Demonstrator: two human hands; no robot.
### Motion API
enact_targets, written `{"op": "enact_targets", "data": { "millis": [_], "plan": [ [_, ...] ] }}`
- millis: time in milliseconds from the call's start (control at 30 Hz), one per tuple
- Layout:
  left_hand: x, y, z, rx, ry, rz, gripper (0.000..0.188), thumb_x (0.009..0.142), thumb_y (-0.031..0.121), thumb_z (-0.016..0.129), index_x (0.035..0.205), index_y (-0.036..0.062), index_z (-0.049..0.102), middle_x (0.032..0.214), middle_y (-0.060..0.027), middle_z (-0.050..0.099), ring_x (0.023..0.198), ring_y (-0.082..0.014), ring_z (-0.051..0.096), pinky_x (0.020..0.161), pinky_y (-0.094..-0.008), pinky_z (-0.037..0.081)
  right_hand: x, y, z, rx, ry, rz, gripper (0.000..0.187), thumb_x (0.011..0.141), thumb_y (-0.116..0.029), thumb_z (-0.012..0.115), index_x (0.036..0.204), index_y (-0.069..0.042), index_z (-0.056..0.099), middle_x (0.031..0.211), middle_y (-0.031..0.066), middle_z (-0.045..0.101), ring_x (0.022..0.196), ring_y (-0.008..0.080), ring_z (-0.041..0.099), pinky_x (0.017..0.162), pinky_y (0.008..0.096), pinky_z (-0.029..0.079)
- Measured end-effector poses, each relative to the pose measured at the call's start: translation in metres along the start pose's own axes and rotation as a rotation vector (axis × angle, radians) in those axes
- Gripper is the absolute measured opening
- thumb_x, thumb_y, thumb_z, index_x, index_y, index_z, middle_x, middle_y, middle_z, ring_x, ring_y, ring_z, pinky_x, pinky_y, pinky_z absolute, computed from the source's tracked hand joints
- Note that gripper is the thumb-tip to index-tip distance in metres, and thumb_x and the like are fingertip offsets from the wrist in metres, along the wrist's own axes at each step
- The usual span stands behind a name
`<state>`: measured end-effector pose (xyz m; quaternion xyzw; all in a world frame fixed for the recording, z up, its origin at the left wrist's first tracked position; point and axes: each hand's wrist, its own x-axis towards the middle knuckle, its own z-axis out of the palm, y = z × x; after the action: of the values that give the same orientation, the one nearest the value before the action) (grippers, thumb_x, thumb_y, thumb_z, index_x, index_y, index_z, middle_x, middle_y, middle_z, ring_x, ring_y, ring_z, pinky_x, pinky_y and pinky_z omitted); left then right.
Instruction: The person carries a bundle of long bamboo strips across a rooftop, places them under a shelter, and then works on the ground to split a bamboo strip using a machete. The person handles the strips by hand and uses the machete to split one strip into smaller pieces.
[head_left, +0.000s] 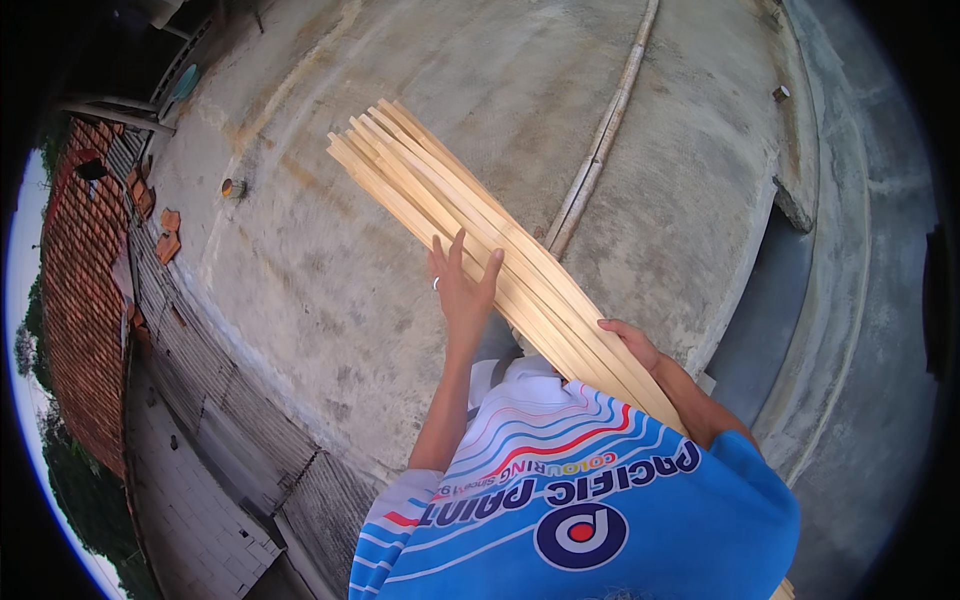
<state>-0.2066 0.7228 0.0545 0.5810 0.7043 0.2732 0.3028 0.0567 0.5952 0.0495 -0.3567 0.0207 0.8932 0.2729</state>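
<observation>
A bundle of long, pale wooden slats [500,238] slants across in front of my body, its uneven far ends pointing up and to the left. My right hand [632,346] grips the bundle by its right edge near my chest, and the fingers beneath are hidden. The near end runs down under my right arm against my shirt. My left hand [468,295], with a ring on one finger, is at the lower left edge of the slats. Its fingers are spread apart, with the fingertips over or against the wood; I cannot tell how firmly they touch.
A stained concrete surface [330,270] stretches around me, crossed by a long bamboo pole or pipe [605,140]. A small can [233,188] stands at the left. Corrugated roofing [230,390] and red tiles [85,300] lie beyond the left edge. At the right is a dark opening [765,295].
</observation>
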Motion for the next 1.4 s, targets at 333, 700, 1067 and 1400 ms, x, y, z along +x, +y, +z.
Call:
{"op": "enact_targets", "data": {
  "millis": [333, 700, 1067, 1400],
  "plan": [
    [0.192, -0.050, -0.044, 0.162, 0.018, -0.080, 0.025, 0.083, 0.034, 0.073, 0.091, 0.0109, 0.076, 0.154, -0.0183, 0.040, 0.148, -0.0448, 0.020, 0.120, -0.0581, 0.010, 0.095, -0.105, 0.143, -0.299, 0.205, 0.048, 0.067, 0.097, -0.042, 0.050, 0.143, 0.006, 0.042, 0.129, 0.0272, 0.058, 0.111, 0.0280, 0.063, 0.097, 0.0360, 0.049],
    [0.341, -0.113, -0.089, -0.160, 0.655, -0.013, 0.020, 0.091, 0.022, 0.068, 0.088, 0.0020, 0.070, 0.132, -0.0177, 0.063, 0.133, -0.0407, 0.047, 0.116, -0.0554, 0.025, 0.163, -0.195, 0.179, -0.352, 0.224, 0.088, 0.068, 0.096, -0.043, 0.052, 0.143, 0.005, 0.043, 0.128, 0.0266, 0.059, 0.107, 0.0271, 0.065, 0.095, 0.0354, 0.050],
    [0.413, -0.032, -0.071, 0.176, 0.145, -0.016, 0.021, 0.087, 0.027, 0.071, 0.093, 0.0074, 0.076, 0.117, -0.0160, 0.068, 0.116, -0.0347, 0.059, 0.107, -0.0547, 0.035, 0.204, -0.320, 0.205, -0.484, 0.211, 0.170, 0.070, 0.093, -0.046, 0.054, 0.141, 0.005, 0.046, 0.121, 0.0257, 0.063, 0.100, 0.0274, 0.068, 0.089, 0.0354, 0.053],
    [0.461, -0.008, -0.047, 0.276, 0.350, 0.110, 0.012, 0.082, 0.017, 0.072, 0.091, 0.0085, 0.073, 0.108, -0.0091, 0.063, 0.118, -0.0323, 0.052, 0.116, -0.0557, 0.022, 0.217, -0.389, 0.196, -0.473, 0.123, 0.198, 0.066, 0.095, -0.047, 0.052, 0.137, 0.004, 0.049, 0.107, 0.0243, 0.067, 0.085, 0.0259, 0.072, 0.065, 0.0332, 0.060]
  ]
}}
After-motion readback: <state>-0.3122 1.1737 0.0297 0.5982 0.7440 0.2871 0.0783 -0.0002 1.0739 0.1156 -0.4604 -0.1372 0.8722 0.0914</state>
